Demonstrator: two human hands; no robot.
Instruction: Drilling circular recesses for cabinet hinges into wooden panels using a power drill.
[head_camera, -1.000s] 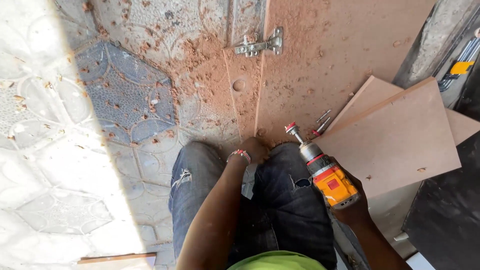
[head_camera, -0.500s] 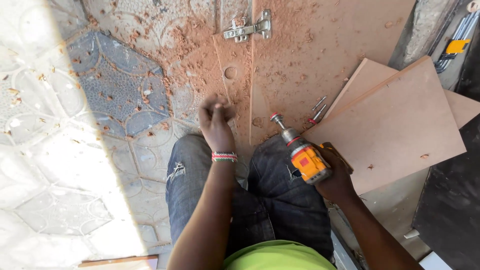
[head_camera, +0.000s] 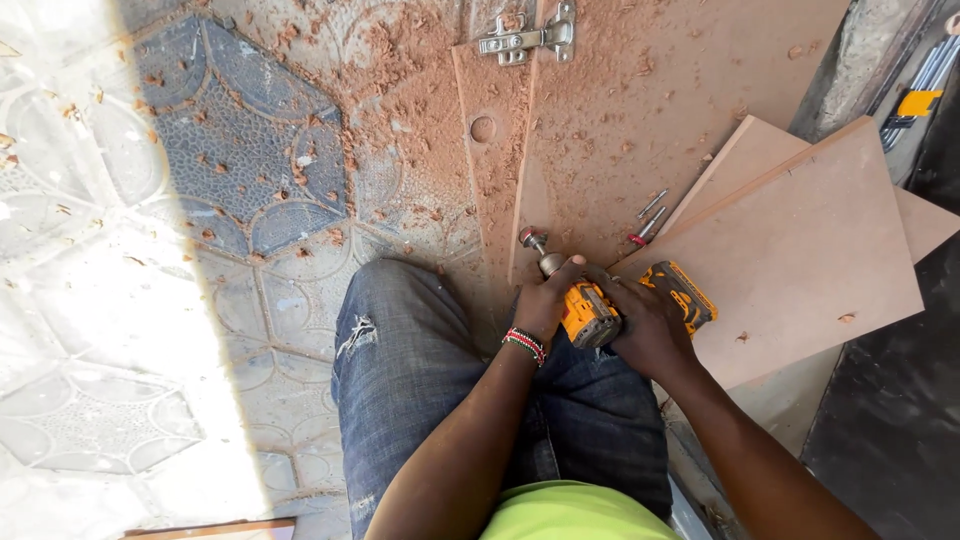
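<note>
Drill (head_camera: 600, 305) gripped by both hands: left hand (head_camera: 548, 300) wraps front, right hand (head_camera: 645, 325) handle; half-second ago left lay on board (head_camera: 640, 110).

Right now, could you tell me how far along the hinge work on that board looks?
Done: one hinge sits on the board, and a round recess is cut amid sawdust. In hand: both hands, left and right, grip the drill. Left: the recess has no hinge.
</note>
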